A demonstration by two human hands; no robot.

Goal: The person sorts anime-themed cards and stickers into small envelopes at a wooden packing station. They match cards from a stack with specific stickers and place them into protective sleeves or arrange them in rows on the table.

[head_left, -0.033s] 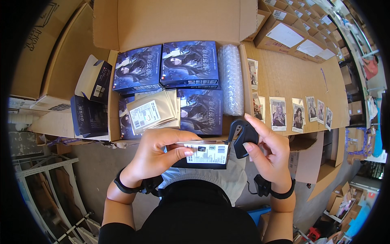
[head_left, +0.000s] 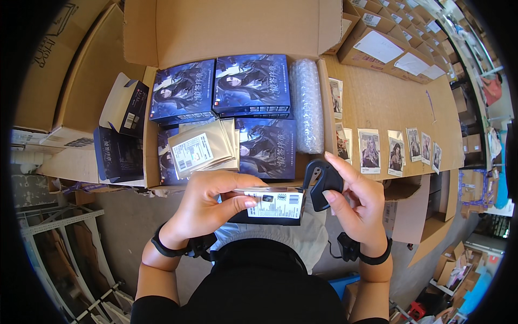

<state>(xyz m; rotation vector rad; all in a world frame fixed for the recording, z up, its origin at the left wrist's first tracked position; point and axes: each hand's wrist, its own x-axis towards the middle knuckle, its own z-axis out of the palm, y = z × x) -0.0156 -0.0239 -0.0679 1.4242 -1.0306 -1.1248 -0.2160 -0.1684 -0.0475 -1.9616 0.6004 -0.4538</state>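
The tan surface [head_left: 394, 108] stretches out to the right of an open cardboard carton [head_left: 232, 29], whose back flap stands raised. A tall brown box [head_left: 89, 67] rises at the far left, and a group of divided cardboard bins [head_left: 372, 48] sits at the upper right. Inside the carton lie blue printed boxes, two at the back [head_left: 252, 83] and others in front [head_left: 270, 148], with a clear bubble-wrap roll [head_left: 307, 110] lengthwise along the right wall. Just outside the left wall, a dark blue box [head_left: 118, 156] stands with its flap lifted open. The person's left hand [head_left: 216, 202] and right hand [head_left: 359, 197] are in front of the carton's near edge, each with a black band at the wrist. On top of the blue boxes rests a loose stack of gold packets [head_left: 197, 148], the uppermost bearing a white label. The labelled packet [head_left: 274, 206] is held in front of the carton, between the thumb and fingers of the left hand, its white label facing the person. The right hand's fingers close around a black hooked cutter [head_left: 326, 186], its open notch at the packet's upper right corner; I cannot tell whether the two touch. Smallest are the picture cards [head_left: 369, 151], spread in a row on the surface right of the carton.
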